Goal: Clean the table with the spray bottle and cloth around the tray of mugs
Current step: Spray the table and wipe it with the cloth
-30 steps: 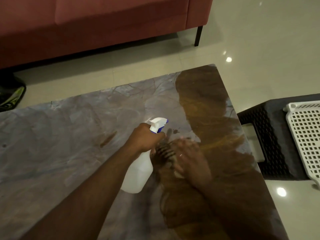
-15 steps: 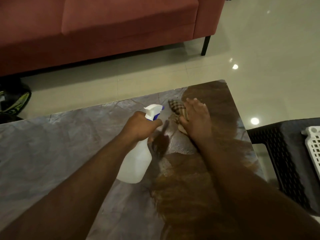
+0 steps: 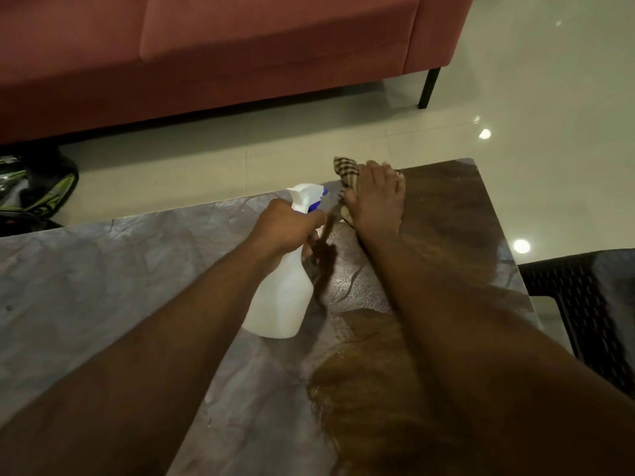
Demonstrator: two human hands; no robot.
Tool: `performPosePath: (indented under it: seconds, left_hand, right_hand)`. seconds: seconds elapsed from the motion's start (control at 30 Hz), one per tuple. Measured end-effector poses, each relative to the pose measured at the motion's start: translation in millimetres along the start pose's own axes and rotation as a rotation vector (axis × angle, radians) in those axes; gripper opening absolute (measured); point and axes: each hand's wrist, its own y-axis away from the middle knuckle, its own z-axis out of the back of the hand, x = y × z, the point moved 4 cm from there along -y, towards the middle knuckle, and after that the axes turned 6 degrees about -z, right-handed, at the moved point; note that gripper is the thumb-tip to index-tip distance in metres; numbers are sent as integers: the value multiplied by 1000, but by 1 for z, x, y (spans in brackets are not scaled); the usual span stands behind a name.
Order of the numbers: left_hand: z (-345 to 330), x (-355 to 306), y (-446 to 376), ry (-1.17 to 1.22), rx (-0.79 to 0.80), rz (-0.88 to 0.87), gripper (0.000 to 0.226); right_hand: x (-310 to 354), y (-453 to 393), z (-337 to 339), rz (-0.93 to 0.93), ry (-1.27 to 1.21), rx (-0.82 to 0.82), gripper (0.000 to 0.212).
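Observation:
My left hand grips the neck of a white spray bottle with a white and blue trigger head; the bottle hangs tilted just above the grey marble table. My right hand presses a brown checked cloth flat against the table's far edge, with the cloth poking out past my fingers. The tray of mugs is out of view.
A red sofa stands beyond the table across a strip of pale tiled floor. A dark woven stool sits close to the table's right edge. A black and green bag lies on the floor at the left.
My right hand has pushed the cloth away from me, from the middle of the table to its far edge. The left hand and bottle have shifted slightly forward.

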Motion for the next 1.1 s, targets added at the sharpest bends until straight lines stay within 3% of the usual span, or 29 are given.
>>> performPosePath:
  seconds: [0.07,0.13,0.2,0.3,0.37,0.47,0.53,0.63,0.73,0.83,0.9,1.0,1.1]
  left_hand:
    - [2,2,-3,32,-10,4,16]
    - [7,7,-2,56,42,34,23]
    - [13,13,-3,51,65,56,27]
    - [30,24,-2,32,-37,75,20]
    - [37,32,-1,8,-44,86,22]
    - [44,41,1,-45,14,98,17]
    - [58,48,2,-60,-12,110,14]
    - [75,52,-2,-25,-18,90,19]
    - [79,52,-5,-61,39,87,17]
    - [87,60,-7,-73,4,56,17]
    - [97,69,-8,-66,27,57,19]
    - [113,70,-19,-21,112,51,25]
    - [123,66,-42,-131,70,10,28]
  right_hand:
    - [16,11,-6,279,-22,55,50]
    - [3,18,0,558,-95,210,55]
    - [-24,2,11,513,-124,293,54]
    - [-32,-10,9,110,12,-22,44]
    - [8,-3,-7,-7,3,-94,45]
    - [65,19,-23,381,-88,57,41]
    - [69,16,-18,567,-176,227,45]
    - [73,-9,-10,488,-152,249,40]
    - [102,2,-19,317,-37,71,29]
    - [111,51,-28,608,-137,163,41]
    - [96,54,-21,700,-129,231,50]
    - [90,16,-22,395,-12,91,46]
    - [117,7,-42,163,85,20,43]
